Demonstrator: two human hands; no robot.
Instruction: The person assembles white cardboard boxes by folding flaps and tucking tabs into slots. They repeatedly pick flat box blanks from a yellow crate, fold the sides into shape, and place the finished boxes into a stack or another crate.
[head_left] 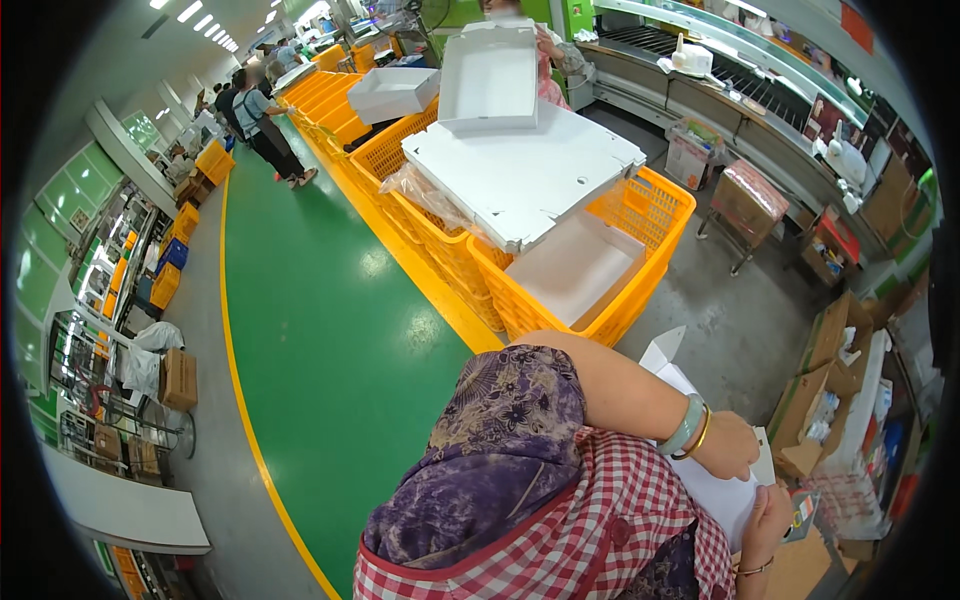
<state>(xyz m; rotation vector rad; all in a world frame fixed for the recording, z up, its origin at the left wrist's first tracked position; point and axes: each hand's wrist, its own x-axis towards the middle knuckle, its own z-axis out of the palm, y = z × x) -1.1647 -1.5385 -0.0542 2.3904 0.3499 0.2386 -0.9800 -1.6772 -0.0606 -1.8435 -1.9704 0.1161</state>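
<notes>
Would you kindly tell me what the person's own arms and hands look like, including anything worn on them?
The left hand is bare, with a pale green bangle and a gold bangle at the wrist; the purple sleeve is short, patterned with tan. The right hand is bare too, with a thin bracelet.

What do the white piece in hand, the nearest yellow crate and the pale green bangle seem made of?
White piece: likely matte card or paperboard, judging by its thin edges and shineless surface.
Yellow crate: probably smooth moulded plastic, given its even colour and slotted walls.
Pale green bangle: smooth, slightly translucent-looking; stone, glass or plastic, hard to tell.
</notes>
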